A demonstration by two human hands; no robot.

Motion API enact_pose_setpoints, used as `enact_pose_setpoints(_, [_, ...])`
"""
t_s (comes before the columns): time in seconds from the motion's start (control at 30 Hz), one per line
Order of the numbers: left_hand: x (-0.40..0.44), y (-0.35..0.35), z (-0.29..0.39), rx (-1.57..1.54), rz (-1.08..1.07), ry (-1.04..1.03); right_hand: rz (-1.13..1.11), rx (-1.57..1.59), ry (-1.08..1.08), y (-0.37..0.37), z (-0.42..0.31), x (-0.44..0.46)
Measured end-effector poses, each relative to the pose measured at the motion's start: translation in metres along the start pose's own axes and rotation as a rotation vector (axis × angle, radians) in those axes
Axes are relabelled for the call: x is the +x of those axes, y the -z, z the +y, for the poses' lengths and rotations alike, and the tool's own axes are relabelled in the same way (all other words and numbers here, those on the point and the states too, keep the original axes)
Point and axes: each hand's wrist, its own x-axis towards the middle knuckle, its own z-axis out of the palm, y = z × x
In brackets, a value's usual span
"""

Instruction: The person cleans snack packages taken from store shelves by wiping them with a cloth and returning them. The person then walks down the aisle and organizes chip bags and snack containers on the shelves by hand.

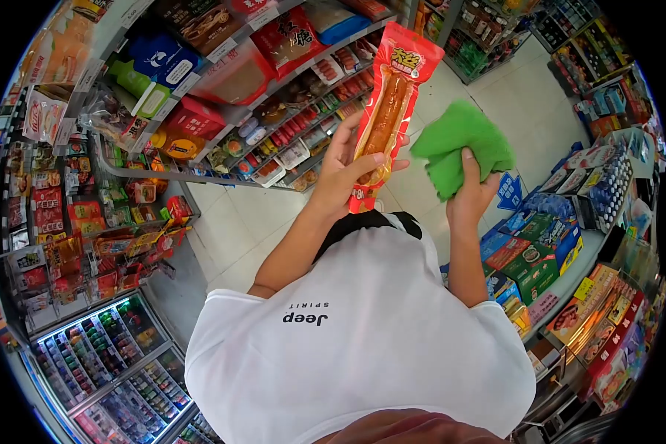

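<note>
A long red packaged sausage [386,111] with a clear window is held upright in front of me. My left hand [350,166] grips its lower half, the thumb across the front and fingertips showing past the far edge. To the right, a green cloth [462,140] hangs bunched in my right hand [470,192], pinched under the thumb. A small gap separates the cloth from the package.
Shelves with bagged goods [288,41] rise ahead on the left. Hanging snack packets [48,214] and a glass-doored drinks cooler [115,362] stand at left. Boxed goods [525,259] fill a counter on the right. Pale floor tiles [237,222] lie between them.
</note>
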Motion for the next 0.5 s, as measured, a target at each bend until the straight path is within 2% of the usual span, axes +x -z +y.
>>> enact_pose_setpoints(0.07, [0.003, 0.002, -0.002, -0.002, -0.041, 0.042, -0.132, -0.35, 0.372, 0.004, -0.002, 0.008])
enact_pose_setpoints(0.1, [0.003, 0.005, -0.006, 0.042, -0.042, 0.056, -0.203, -0.402, 0.644, -0.004, -0.007, 0.012])
enact_pose_setpoints(0.2, [0.002, 0.017, -0.022, 0.253, -0.129, 0.091, -0.416, -0.718, 0.931, -0.011, 0.001, 0.024])
enact_pose_setpoints(0.23, [0.001, 0.016, -0.023, 0.277, -0.154, 0.15, -0.332, -0.808, 0.969, -0.012, 0.005, 0.03])
enact_pose_setpoints(0.33, [0.002, 0.023, -0.025, 0.339, -0.189, 0.275, -0.065, -0.468, 0.346, -0.003, 0.038, 0.038])
enact_pose_setpoints(0.37, [0.004, 0.03, -0.027, 0.31, -0.15, 0.327, -0.087, -0.424, 0.284, -0.009, 0.034, 0.029])
enact_pose_setpoints(0.47, [0.015, 0.068, -0.044, 0.31, 0.046, 0.419, -0.399, -0.612, 0.42, 0.008, 0.065, 0.012])
enact_pose_setpoints(0.5, [0.02, 0.093, -0.052, 0.287, 0.094, 0.463, -0.399, -0.609, 0.334, 0.024, 0.091, 0.008])
